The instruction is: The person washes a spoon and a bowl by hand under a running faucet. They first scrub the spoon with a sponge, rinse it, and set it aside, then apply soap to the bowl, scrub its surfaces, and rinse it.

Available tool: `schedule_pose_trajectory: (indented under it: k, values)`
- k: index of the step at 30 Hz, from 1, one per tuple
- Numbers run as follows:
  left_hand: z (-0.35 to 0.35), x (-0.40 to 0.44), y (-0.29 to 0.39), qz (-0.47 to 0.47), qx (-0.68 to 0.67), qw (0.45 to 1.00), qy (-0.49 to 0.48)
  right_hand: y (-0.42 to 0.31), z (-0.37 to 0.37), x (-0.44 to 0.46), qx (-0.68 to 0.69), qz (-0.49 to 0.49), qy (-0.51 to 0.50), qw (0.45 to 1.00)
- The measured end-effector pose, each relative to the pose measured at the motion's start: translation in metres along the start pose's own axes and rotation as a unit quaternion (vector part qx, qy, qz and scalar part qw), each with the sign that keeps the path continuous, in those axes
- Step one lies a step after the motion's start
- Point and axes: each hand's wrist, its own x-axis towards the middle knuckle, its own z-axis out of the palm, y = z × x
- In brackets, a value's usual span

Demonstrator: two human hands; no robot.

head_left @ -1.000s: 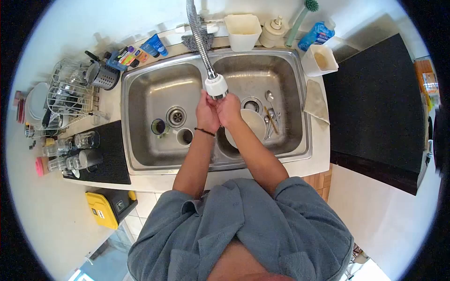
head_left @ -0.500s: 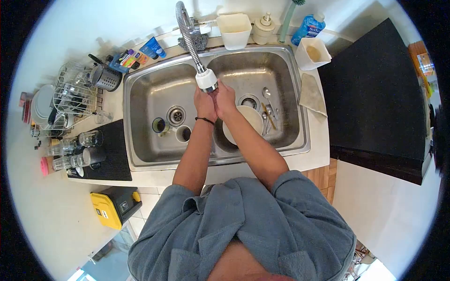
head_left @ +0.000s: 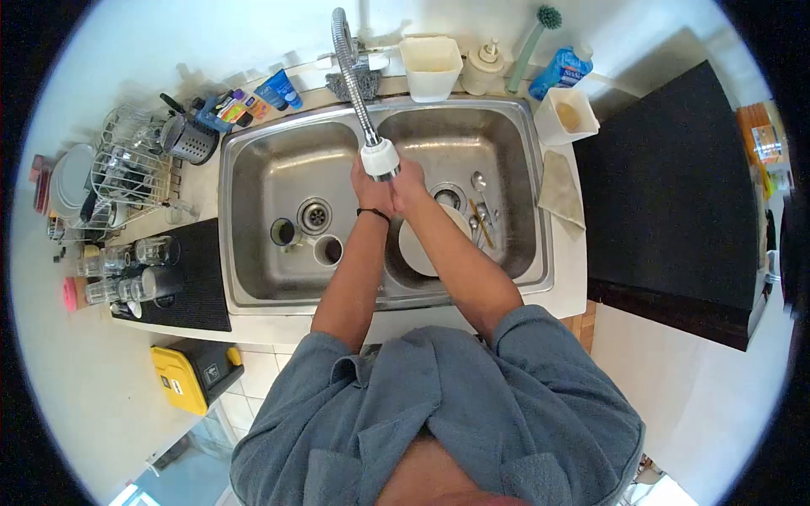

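Under the white head of the flexible faucet [head_left: 380,158], my left hand [head_left: 369,187] and my right hand [head_left: 409,185] are pressed together over the divider of the double sink [head_left: 295,152]. The faucet head partly covers the fingers of both hands, and I cannot make out anything between them. A dark band circles my left wrist. Below my right forearm lies a pale plate [head_left: 422,244] in the right basin, with a spoon [head_left: 479,184] and other cutlery beside it. A white mug [head_left: 327,250] and a dark-mouthed glass [head_left: 283,231] are in the left basin.
A dish rack [head_left: 131,181] and glasses on a black mat [head_left: 202,278] stand left. Behind the sink are tubes, a white container [head_left: 432,67], a soap dispenser [head_left: 484,67] and a blue bottle [head_left: 561,72]. A cloth [head_left: 561,192] lies right of the sink.
The camera view has shifted slightly. My hands stay together under the faucet head, with little visible change in their pose.
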Motion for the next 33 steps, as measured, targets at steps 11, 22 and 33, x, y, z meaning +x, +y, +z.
schedule_pose_trajectory:
  k: [11, 22, 33]
  values:
    - [0.028, 0.025, 0.013, -0.199, -0.217, 0.955, -0.037, -0.147, 0.118, 0.069, -0.044, -0.021, -0.117, 0.992]
    - [0.004, 0.005, 0.01, -0.232, -0.164, 0.958, -0.043, -0.172, 0.145, 0.064, -0.245, -0.097, -0.046, 0.964]
    - [0.011, 0.007, 0.026, -0.212, -0.144, 0.966, -0.021, -0.018, 0.011, -0.039, 0.027, -0.016, -0.06, 0.998]
